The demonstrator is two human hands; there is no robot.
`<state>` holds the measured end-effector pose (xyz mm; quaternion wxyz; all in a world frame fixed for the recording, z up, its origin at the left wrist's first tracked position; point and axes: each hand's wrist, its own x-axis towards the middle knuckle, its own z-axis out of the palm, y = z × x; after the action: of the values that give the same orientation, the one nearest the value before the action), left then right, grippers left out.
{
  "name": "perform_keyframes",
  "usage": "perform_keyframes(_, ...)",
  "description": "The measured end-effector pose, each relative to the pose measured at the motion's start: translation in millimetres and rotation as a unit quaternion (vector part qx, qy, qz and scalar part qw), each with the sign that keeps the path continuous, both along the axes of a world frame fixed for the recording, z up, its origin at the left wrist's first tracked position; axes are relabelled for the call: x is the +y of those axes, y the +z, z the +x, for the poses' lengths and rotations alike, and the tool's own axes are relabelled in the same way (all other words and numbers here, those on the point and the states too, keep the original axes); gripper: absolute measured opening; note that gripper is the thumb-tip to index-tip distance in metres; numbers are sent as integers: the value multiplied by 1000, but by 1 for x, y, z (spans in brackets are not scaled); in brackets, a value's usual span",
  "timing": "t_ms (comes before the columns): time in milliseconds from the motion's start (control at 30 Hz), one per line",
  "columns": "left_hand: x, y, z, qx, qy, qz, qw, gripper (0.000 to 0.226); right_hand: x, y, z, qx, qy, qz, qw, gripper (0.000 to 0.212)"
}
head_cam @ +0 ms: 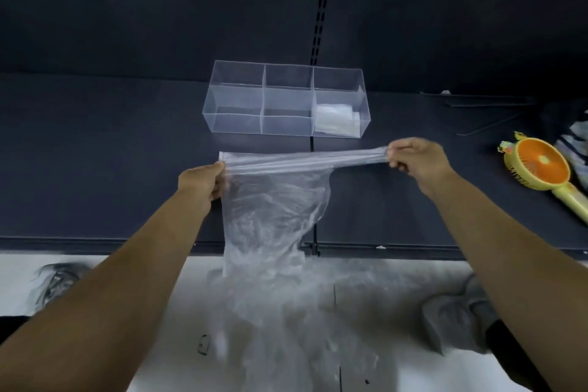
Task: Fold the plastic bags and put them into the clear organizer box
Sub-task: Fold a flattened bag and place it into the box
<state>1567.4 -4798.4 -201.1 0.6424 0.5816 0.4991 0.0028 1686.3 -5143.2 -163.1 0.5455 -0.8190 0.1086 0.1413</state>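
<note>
While the left hand (pixel 203 180) and right hand (pixel 416 161) each pinch the clear plastic bag (pixel 276 200), stretching its top taut, folded bags (pixel 335 118), seemingly several, sit in the organizer box's (pixel 235 102) right compartment.

Probably a shop: a dark metal display shelf (pixel 95 169) backed by a dark panel (pixel 159 9) with a slotted upright (pixel 323 9), a rail lip (pixel 95 245) on its near edge, pale floor (pixel 178 328) below
</note>
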Motion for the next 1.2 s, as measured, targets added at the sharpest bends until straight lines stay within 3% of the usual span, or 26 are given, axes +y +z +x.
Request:
perform_keyframes(100,-1,-3,6,-5,1,-6,1000,17,-2,-16,8,-15,-100,-51,994,29)
perform_keyframes(167,2,0,4,-10,-4,-30,999,32,-3,-23,-1,-34,-133,-94,986,30)
perform_keyframes(267,3,7,-16,1,-51,-42,998,47,13,-22,-45,-31,-87,-31,995,17)
perform_keyframes(433,-11,17,-79,43,-113,-66,990,44,66,-17,-157,128,59,13,990,35)
perform_keyframes(633,-42,23,-127,70,-142,-99,982,34,105,-22,-205,173,71,15,982,26)
perform_keyframes(767,-49,19,-130,29,-42,-155,987,11,90,-13,-192,224,28,107,968,7)
perform_keyframes(900,-37,12,-131,4,49,-157,986,14,38,-6,-155,238,-11,156,959,9)
perform_keyframes(1100,-36,-1,-130,-10,77,-151,985,10,-17,-5,-123,224,5,174,959,18)
perform_keyframes(1200,-35,-10,-135,-8,75,-150,986,5,-30,-6,-120,163,8,149,975,20)
